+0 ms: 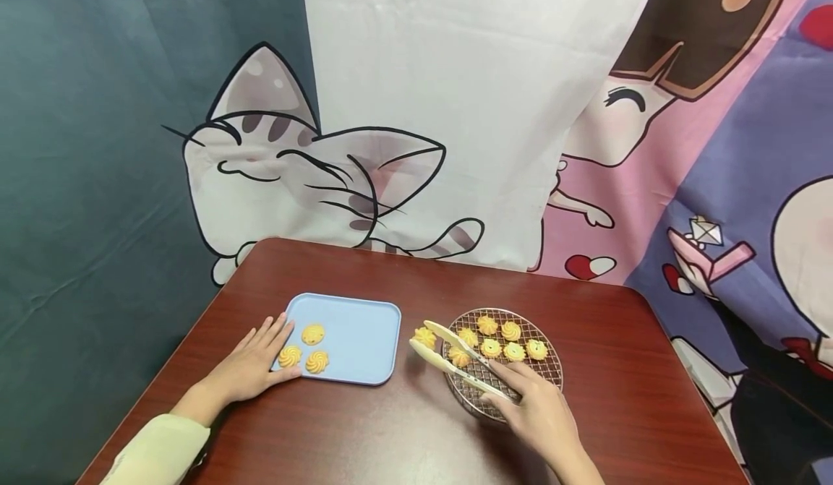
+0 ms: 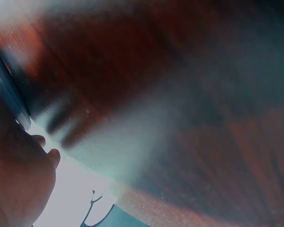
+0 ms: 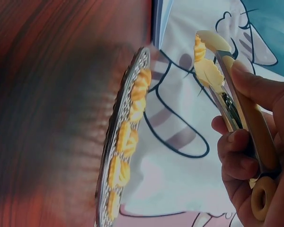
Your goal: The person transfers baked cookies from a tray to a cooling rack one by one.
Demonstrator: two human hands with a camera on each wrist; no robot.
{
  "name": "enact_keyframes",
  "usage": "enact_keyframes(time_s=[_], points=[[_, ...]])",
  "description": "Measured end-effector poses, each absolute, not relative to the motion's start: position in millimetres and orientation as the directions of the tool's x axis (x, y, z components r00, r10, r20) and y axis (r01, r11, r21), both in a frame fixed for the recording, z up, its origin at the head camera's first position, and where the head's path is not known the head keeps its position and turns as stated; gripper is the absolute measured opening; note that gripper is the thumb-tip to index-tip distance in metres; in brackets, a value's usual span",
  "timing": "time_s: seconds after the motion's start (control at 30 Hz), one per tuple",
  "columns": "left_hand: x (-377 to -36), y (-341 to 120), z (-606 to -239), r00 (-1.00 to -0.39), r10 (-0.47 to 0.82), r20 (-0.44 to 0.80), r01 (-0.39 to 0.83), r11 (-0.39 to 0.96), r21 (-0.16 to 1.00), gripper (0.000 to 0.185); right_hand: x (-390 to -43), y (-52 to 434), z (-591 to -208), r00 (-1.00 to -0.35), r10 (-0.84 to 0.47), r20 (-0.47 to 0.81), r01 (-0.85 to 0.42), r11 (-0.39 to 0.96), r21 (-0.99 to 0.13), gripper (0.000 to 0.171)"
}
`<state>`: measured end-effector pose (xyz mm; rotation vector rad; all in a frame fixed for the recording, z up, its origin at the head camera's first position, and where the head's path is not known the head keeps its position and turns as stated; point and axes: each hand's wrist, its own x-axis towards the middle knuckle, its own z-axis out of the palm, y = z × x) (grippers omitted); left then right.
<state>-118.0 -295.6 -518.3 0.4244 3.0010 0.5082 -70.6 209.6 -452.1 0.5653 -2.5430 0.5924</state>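
My right hand (image 1: 536, 409) grips a pair of tongs (image 1: 465, 380) with cream-coloured tips. A piped butter cookie (image 1: 425, 337) sits between those tips, left of the round wire rack (image 1: 552, 378). In the right wrist view, my thumb and fingers curl round the tongs' handles (image 3: 255, 130), and the cookie (image 3: 199, 48) is partly hidden by the tips. My left hand (image 1: 250, 362) lies with fingers extended at the left edge of the light blue tray (image 1: 361, 337). Near its fingertips, three cookies (image 1: 317, 362) lie on the tray's left side.
Several more swirled cookies (image 1: 514, 352) are spread over the rack, partly overlapped by the tongs. The rack and tray stand apart on a dark red-brown table (image 1: 364, 427). Behind the table hangs a cloth (image 1: 494, 109) with cartoon figures.
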Motion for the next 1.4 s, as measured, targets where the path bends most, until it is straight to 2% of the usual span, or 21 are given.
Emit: enact_keyframes(time_s=[0.3,0.67,1.4], points=[[-117.6,-296.1,-522.5,-0.956,0.292,0.006,0.278,0.902,0.332,0.1,-61.1,233.9,-452.1,-0.813,-0.245,0.528,-0.451,0.839,-0.305,0.055],[-116.5,-294.5,-518.5,-0.958,0.284,-0.02,0.262,0.905,0.335,0.1,-46.3,255.8,-456.9,-0.823,-0.192,0.535,-0.402,0.861,-0.31,0.054],[-116.7,-294.9,-516.2,-0.959,0.282,-0.016,0.259,0.902,0.346,0.1,-35.7,278.3,-468.9,-0.917,-0.118,0.38,-0.257,0.905,-0.339,0.053]])
